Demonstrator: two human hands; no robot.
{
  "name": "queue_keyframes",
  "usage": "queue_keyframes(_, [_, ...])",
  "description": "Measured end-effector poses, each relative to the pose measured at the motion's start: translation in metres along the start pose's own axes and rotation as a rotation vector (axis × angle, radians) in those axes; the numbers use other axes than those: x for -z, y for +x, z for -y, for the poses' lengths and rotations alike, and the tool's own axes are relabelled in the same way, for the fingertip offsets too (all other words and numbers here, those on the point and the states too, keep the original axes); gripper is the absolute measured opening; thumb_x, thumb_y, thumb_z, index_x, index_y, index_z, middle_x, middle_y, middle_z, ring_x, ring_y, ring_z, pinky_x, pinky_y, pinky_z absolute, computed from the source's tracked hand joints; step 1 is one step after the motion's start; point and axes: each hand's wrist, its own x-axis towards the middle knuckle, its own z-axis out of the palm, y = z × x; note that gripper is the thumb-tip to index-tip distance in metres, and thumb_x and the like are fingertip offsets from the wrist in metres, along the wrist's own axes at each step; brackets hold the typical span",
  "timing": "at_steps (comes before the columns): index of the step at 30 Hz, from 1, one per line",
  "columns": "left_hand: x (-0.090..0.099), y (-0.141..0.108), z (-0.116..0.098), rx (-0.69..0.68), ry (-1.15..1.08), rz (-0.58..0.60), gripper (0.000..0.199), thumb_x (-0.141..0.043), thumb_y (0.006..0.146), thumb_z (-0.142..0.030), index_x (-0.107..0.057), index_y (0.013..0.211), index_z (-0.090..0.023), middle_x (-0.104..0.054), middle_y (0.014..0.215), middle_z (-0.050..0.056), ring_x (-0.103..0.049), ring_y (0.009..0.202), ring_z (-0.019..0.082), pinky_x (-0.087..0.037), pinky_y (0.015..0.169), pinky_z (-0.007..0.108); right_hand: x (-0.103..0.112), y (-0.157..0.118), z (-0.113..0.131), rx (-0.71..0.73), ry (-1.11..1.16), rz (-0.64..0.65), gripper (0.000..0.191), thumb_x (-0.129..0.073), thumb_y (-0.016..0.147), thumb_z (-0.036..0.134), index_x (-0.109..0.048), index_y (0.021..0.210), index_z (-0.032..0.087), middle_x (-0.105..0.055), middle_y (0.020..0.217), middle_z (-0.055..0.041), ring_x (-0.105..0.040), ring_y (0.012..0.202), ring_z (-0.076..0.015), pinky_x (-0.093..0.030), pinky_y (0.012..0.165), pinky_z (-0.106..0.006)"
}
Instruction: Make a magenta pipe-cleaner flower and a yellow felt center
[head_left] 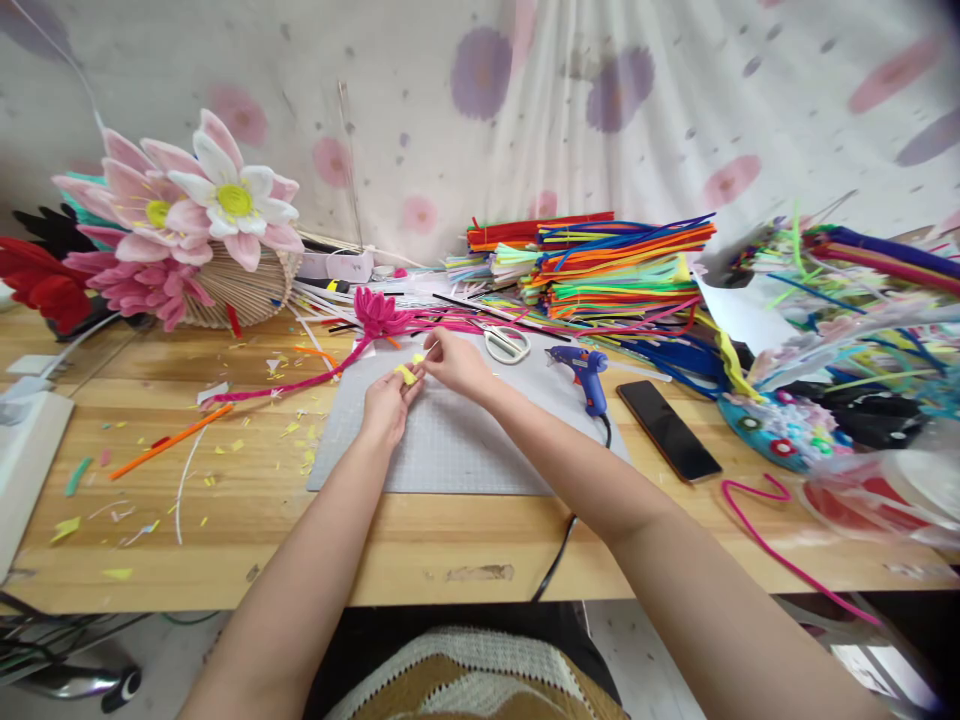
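Note:
My left hand [388, 405] has its fingers closed on a small yellow piece [406, 374], perhaps felt or paper, above the grey cutting mat [465, 450]. Close beside it, my right hand [454, 362] is pinched, its fingertips almost meeting the left ones. Something thin and pale shows at that pinch, too small to name. Behind the hands lies a magenta pipe-cleaner flower [379, 312] with a long fuzzy stem [315, 382]. White-handled scissors [507, 344] rest on the mat just past my right hand.
A blue glue gun [585, 372] and a black phone [669, 430] lie to the right. Bundled pipe cleaners [622, 265] are stacked at the back. Flowers on a woven fan [240, 285] stand at left, near yellow scraps and an orange stick [171, 442]. A plastic tub [885, 495] sits far right.

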Motion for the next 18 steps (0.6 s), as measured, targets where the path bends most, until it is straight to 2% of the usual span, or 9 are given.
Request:
queue_keyframes(2, [0.0, -0.001, -0.003, -0.014, -0.016, -0.016, 0.021, -0.041, 0.084, -0.007, -0.057, 0.072, -0.009, -0.066, 0.075, 0.007, -0.066, 0.075, 0.012, -0.05, 0.083, 0.026, 0.004, 0.009, -0.01, 0.022, -0.06, -0.029, 0.028, -0.054, 0.075, 0.02, -0.048, 0.102, 0.02, -0.067, 0.087, 0.0005, -0.06, 0.08, -0.0139, -0.041, 0.067, -0.025])
queue_keyframes(6, [0.0, -0.002, -0.006, -0.029, -0.032, -0.037, 0.016, -0.043, 0.083, -0.007, -0.057, 0.075, -0.009, -0.067, 0.082, 0.011, -0.066, 0.085, 0.016, -0.049, 0.086, 0.028, -0.001, 0.021, -0.023, 0.24, -0.315, 0.028, 0.038, -0.053, 0.073, 0.015, -0.047, 0.11, 0.018, -0.065, 0.099, -0.0058, -0.056, 0.094, -0.0194, -0.041, 0.073, -0.028])
queue_keyframes(9, [0.0, -0.003, -0.006, -0.027, -0.038, -0.041, 0.015, -0.043, 0.082, -0.006, -0.057, 0.077, -0.008, -0.067, 0.088, 0.013, -0.064, 0.093, 0.019, -0.049, 0.089, 0.03, -0.01, 0.025, -0.024, 0.337, -0.47, 0.064, 0.031, -0.046, 0.078, 0.012, -0.051, 0.109, 0.015, -0.064, 0.098, -0.0117, -0.053, 0.098, -0.0225, -0.039, 0.08, -0.032])
queue_keyframes(11, [0.001, -0.003, -0.006, -0.021, -0.046, -0.042, 0.015, -0.043, 0.081, -0.005, -0.058, 0.079, -0.008, -0.067, 0.091, 0.015, -0.063, 0.096, 0.02, -0.048, 0.09, 0.032, -0.011, 0.026, -0.024, 0.351, -0.481, 0.055, 0.027, -0.043, 0.079, 0.011, -0.054, 0.104, 0.014, -0.064, 0.096, -0.0129, -0.053, 0.098, -0.0228, -0.038, 0.083, -0.034])
queue_keyframes(13, [0.001, -0.003, -0.006, -0.011, -0.047, -0.046, 0.015, -0.044, 0.081, -0.005, -0.058, 0.082, -0.008, -0.067, 0.093, 0.015, -0.062, 0.099, 0.02, -0.048, 0.09, 0.032, -0.006, 0.025, -0.023, 0.324, -0.39, 0.0, 0.027, -0.044, 0.078, 0.01, -0.055, 0.102, 0.016, -0.064, 0.096, -0.0112, -0.053, 0.097, -0.0218, -0.038, 0.083, -0.034])
queue_keyframes(15, [0.0, -0.003, -0.005, -0.005, -0.043, -0.048, 0.015, -0.044, 0.081, -0.006, -0.058, 0.083, -0.009, -0.066, 0.093, 0.015, -0.062, 0.099, 0.02, -0.048, 0.09, 0.033, 0.006, 0.024, -0.023, 0.221, -0.185, -0.039, 0.027, -0.047, 0.074, 0.009, -0.056, 0.098, 0.017, -0.064, 0.093, -0.0077, -0.056, 0.091, -0.019, -0.04, 0.08, -0.032])
queue_keyframes(16, [0.0, -0.003, -0.004, -0.003, -0.041, -0.047, 0.015, -0.043, 0.081, -0.006, -0.058, 0.082, -0.008, -0.066, 0.093, 0.015, -0.062, 0.099, 0.02, -0.048, 0.09, 0.033, 0.014, 0.023, -0.022, 0.137, -0.045, -0.019, 0.025, -0.05, 0.072, 0.009, -0.056, 0.095, 0.017, -0.064, 0.089, -0.006, -0.057, 0.085, -0.0171, -0.041, 0.076, -0.03])
queue_keyframes(18, [0.0, -0.002, -0.002, -0.004, -0.04, -0.044, 0.015, -0.043, 0.081, -0.005, -0.058, 0.079, -0.008, -0.066, 0.091, 0.016, -0.062, 0.098, 0.021, -0.048, 0.091, 0.033, 0.028, 0.021, -0.021, -0.053, 0.267, 0.109, 0.021, -0.056, 0.068, 0.012, -0.056, 0.089, 0.016, -0.063, 0.079, -0.003, -0.057, 0.072, -0.0132, -0.043, 0.067, -0.026])
